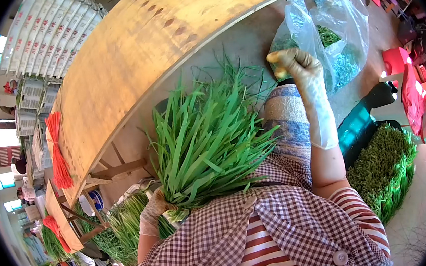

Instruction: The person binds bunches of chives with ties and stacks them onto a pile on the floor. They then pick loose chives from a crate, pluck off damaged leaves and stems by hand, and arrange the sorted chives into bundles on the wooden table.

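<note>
A large bunch of garlic chives [209, 143] lies across my lap, its long flat leaves fanning up and away from me. My left hand [158, 206], in a thin pale glove, is closed around the stem end of this bunch at lower left. My right hand [296, 66], in a stained whitish glove, is raised to the right of the leaf tips, apart from the bunch. Its fingers are curled into a pinch; whether anything thin is between them cannot be made out.
A wooden table [161, 25] curves across the front, with red ties [56, 148] at its left end. A clear bag [329, 34] of green leaves stands beyond my right hand. More chives [381, 173] stand packed at right; others [134, 217] lie left. Other people work at far left.
</note>
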`<state>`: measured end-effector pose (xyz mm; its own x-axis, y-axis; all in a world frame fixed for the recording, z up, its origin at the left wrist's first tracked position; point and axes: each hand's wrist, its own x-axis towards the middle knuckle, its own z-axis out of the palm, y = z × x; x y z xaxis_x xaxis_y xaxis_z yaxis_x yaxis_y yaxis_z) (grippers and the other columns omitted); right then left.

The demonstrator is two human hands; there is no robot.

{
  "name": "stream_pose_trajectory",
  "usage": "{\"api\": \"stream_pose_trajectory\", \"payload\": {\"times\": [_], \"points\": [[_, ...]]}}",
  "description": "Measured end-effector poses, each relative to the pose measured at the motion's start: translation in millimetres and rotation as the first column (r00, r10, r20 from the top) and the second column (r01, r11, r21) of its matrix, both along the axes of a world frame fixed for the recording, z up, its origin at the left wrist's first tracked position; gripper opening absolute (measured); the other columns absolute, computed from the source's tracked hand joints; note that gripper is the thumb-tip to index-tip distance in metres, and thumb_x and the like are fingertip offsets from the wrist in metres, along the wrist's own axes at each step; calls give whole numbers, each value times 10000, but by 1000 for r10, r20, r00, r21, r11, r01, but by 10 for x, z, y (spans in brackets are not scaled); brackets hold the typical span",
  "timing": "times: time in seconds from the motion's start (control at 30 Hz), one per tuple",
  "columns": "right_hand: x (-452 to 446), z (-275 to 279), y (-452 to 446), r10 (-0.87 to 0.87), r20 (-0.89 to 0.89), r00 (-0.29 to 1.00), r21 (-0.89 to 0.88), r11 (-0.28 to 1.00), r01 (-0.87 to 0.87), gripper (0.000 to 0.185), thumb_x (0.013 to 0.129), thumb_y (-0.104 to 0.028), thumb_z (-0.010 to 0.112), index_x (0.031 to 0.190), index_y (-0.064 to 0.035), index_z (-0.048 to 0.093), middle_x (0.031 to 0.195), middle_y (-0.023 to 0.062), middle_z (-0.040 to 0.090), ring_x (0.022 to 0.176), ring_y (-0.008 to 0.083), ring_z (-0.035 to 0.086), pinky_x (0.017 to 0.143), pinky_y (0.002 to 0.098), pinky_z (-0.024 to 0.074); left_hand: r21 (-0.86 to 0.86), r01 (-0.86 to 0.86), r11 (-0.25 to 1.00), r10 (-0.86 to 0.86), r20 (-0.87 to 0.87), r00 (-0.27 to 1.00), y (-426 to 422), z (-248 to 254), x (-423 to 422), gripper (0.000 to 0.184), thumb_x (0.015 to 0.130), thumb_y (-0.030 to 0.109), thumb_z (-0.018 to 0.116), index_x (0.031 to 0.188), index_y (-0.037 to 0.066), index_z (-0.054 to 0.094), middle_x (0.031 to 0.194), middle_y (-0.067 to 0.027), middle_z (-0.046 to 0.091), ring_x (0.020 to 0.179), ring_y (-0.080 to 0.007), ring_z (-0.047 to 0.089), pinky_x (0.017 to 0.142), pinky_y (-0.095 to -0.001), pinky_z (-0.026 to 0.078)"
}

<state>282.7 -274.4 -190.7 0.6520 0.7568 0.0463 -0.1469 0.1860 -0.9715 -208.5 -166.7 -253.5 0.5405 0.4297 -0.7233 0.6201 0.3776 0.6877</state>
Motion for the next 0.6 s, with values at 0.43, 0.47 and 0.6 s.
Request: {"api": "stream_pose_trajectory", "payload": {"times": [0.43, 0.47, 0.6], "points": [[95, 177, -1023, -434, 658, 615, 144, 875, 463, 230, 860, -171, 683, 1069, -77, 673, 1065, 115, 656, 968, 215, 623, 917, 368, 462, 56, 284, 957, -288, 81, 954, 535, 256, 1280, 792, 616, 99, 834, 1308, -6, 463, 1164, -161, 617, 1002, -289, 630, 796, -435, 558], [54, 333, -1247, -463, 635, 619, 176, 866, 468, 271, 794, -105, 721, 1060, -73, 688, 1065, 94, 664, 1019, 244, 618, 880, 359, 493, 45, 309, 950, -312, 105, 944, 496, 401, 1512, 801, 621, 122, 838, 1313, -8, 456, 1163, -166, 615, 997, -293, 630, 791, -437, 559], [-159, 483, -1943, 587, 55, 808, -187, 801, -569, 206, 875, -220, 687, 916, -19, 715, 870, 95, 713, 852, 216, 676, 735, 288, 528, 45, 443, 896, -438, 272, 857, 328, 959, 2300, 845, 641, 214, 854, 1334, -17, 429, 1160, -187, 605, 981, -309, 632, 774, -446, 560]]}}
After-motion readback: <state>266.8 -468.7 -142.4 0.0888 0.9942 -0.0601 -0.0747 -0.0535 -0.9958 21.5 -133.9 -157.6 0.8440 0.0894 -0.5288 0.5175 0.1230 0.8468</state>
